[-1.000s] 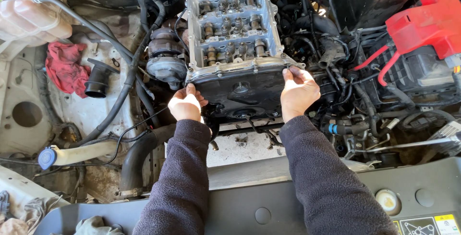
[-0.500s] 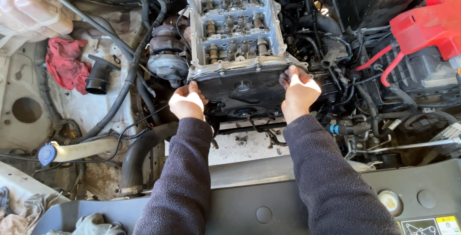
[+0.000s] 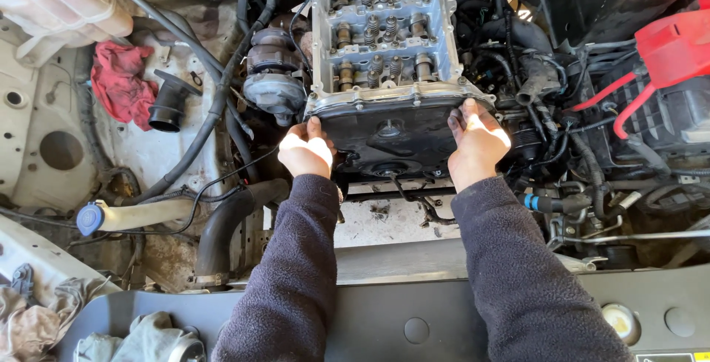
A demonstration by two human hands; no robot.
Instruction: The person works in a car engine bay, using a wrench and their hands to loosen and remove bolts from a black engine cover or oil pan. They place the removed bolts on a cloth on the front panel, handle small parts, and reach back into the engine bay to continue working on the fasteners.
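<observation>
Gripping dark engine cover (image 3: 392, 129) at frame centre — left hand (image 3: 305, 150) curled on its left edge, right hand (image 3: 479, 142) spread flat on right edge, fingers up. Cover's long axis runs left-right, flat face toward camera, top edge against open cylinder head (image 3: 381, 33) above. Red rag (image 3: 118, 85) upper left, black hose (image 3: 222, 229) lower left, red plastic part (image 3: 677, 51) upper right.

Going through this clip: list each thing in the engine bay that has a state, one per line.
Left hand: gripping the dark front cover's left edge.
Right hand: gripping its right edge.
Dark front cover: held against the engine's front.
Cylinder head: uncovered, valve springs exposed.
Black hose elbow: loose, open end showing.
Red rag: crumpled.
Blue cap: on its tube.
</observation>
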